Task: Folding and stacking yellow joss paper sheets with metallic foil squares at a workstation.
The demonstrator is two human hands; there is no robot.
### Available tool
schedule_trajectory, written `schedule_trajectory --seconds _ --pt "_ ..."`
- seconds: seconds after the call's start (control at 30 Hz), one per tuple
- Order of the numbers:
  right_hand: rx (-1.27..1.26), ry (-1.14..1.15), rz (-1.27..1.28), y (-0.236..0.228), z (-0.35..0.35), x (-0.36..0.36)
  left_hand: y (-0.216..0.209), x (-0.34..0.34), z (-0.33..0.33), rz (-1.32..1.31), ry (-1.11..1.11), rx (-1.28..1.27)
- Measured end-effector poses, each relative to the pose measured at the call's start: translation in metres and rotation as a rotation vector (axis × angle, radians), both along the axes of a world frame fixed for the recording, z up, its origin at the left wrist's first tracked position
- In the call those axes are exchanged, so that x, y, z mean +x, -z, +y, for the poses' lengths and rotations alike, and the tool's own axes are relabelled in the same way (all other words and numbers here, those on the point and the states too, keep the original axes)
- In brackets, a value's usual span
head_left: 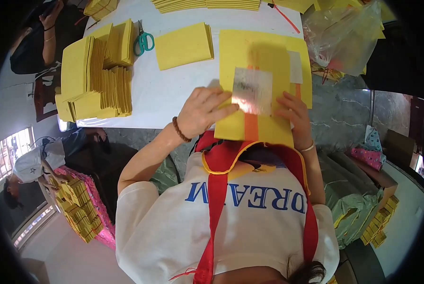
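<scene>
A yellow paper sheet (228,125) with an orange stripe lies in front of me, its lower end reaching past the table's near edge. Over the stripe sits a shiny silver foil square (252,90). My left hand (206,111) rests at the sheet's left side, fingers stretched toward the foil's lower left corner. At the right edge my right hand (295,116) grips the sheet, fingers on top and thumb hidden. Beneath it, another yellow sheet (304,61) shows on the right, with its own pale foil patch and orange stripe.
On the white table (143,94) stand stacks of folded yellow paper (96,75) and teal-handled scissors (144,43). A flat yellow bundle (183,46) lies beside them. A clear plastic bag (344,33) hangs at the right corner. Another person (39,156) is at the left.
</scene>
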State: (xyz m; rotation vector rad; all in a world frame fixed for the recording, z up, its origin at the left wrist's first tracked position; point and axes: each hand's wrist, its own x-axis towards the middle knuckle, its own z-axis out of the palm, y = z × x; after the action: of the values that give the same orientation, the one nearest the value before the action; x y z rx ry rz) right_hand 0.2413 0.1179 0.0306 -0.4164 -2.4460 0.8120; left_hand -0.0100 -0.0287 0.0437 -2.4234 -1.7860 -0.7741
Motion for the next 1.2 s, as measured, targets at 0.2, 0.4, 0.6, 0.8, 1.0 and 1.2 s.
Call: schedule_trajectory --seconds 0.2,0.4,0.6,0.8,1.0,1.2 --pt "0.006 -0.144 -0.128 -0.009 -0.002 0.005 0.001 0.008 -0.014 -0.343 0.009 -0.144" --pt "-0.668 0.198 -0.128 -0.007 -0.007 -0.011 0.001 0.012 0.009 -0.743 -0.332 -0.383" --pt "-0.836 0.406 0.213 -0.014 -0.012 -0.040 0.027 0.003 0.027 -0.915 -0.452 -0.544" --pt "-0.646 0.369 0.002 -0.003 -0.001 -0.034 0.011 0.003 0.038 -0.777 -0.505 -0.545" --pt "-0.703 0.425 0.019 0.008 0.007 -0.043 0.034 -0.009 0.044 -0.903 -0.521 -0.648" --pt "-0.748 0.486 0.069 0.010 0.005 -0.051 0.047 -0.012 0.046 -1.078 -0.503 -0.662"
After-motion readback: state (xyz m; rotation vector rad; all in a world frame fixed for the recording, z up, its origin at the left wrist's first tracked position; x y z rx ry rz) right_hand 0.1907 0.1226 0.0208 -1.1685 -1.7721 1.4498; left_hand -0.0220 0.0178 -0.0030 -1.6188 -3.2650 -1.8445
